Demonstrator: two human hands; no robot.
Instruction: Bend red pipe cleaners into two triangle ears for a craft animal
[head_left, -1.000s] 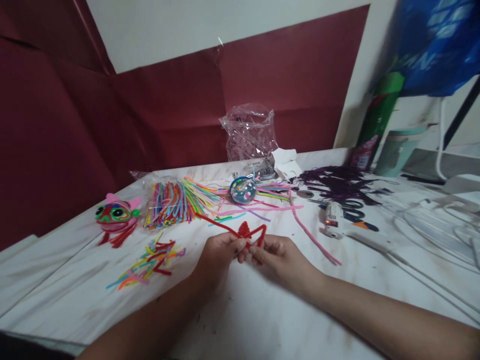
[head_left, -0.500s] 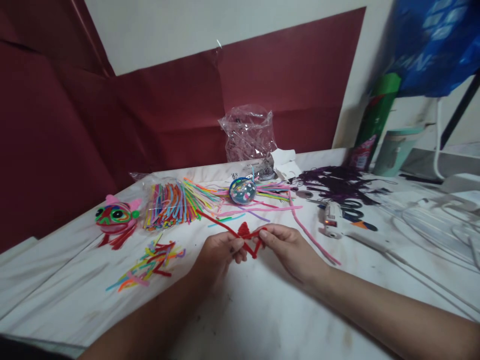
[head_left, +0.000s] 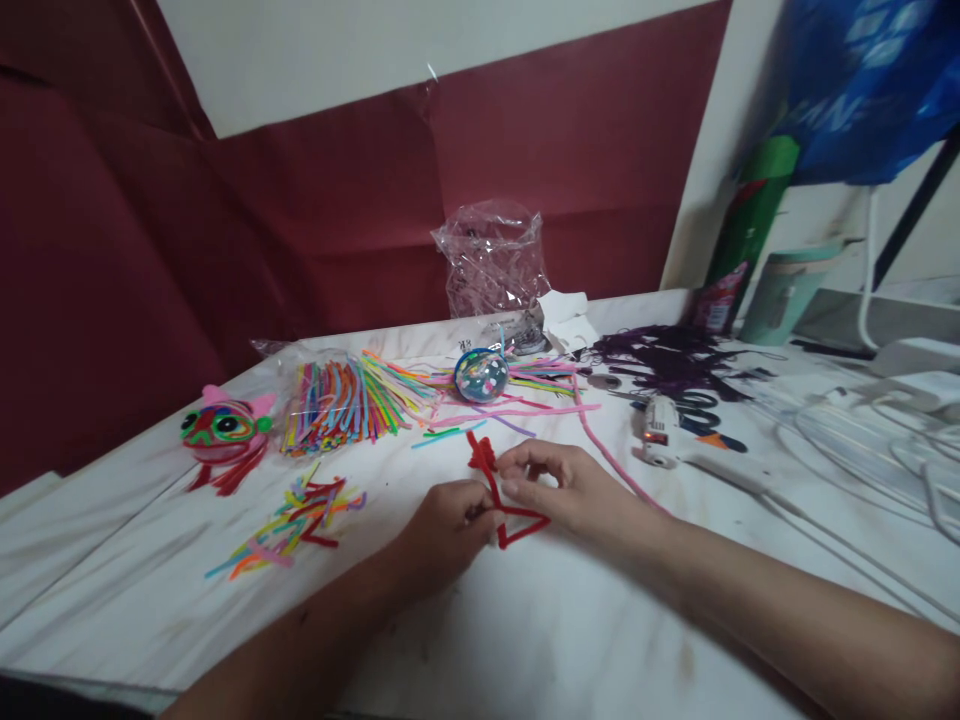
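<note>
Both hands low over the white counter [head_left: 525, 620], working one red wire [head_left: 501, 500]. Left hand [head_left: 450, 525] pinched shut on the wire's lower stretch; right hand [head_left: 559, 485] pinched shut on it just above and to the right.

The wire is fuzzy, bright red, bent sharply: a crumpled knot stands up just above the two grips, a straight run drops from it between the fingertips, and below the right grip it folds into a narrow triangle lying on the counter.

Left of the grips: loose scraps [head_left: 289, 525] in mixed colours. Farther left, a pink figure [head_left: 221, 432] with green-ringed eyes. Beyond the grips: a bundle [head_left: 345, 400] of coloured wires in clear wrap, a speckled ball [head_left: 481, 374], a clear bag [head_left: 491, 258]. Right of the grips: a long pink wire [head_left: 600, 450], a glue gun [head_left: 656, 432], purple wires [head_left: 667, 355].
</note>
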